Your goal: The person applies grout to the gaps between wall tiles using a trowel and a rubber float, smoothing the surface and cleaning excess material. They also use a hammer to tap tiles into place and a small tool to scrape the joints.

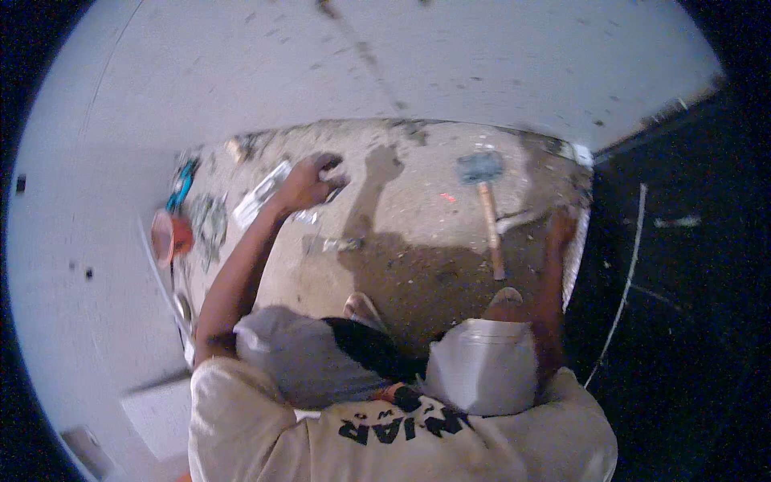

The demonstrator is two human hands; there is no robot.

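My left hand (309, 185) hovers above the sandy ground, thumb and fingers apart with nothing visible between them. Just beside its wrist lies a white packet or wrapper (261, 195). My right hand (564, 226) is low at the right edge of the floor, close to the dark panel; it is dim and blurred, so its fingers cannot be made out. Between my hands a rubber mallet (480, 167) lies on the ground, dark head away from me and wooden handle toward me, with neither hand touching it. A small blurred strip (341, 243) lies nearer my feet.
An orange-red bowl or bucket (171, 237) and a teal tool (184, 183) lie along the left edge. A pale wall (361, 72) bounds the far side. A dark panel (666, 265) stands at right, and a pale flat slab (169, 414) lies lower left.
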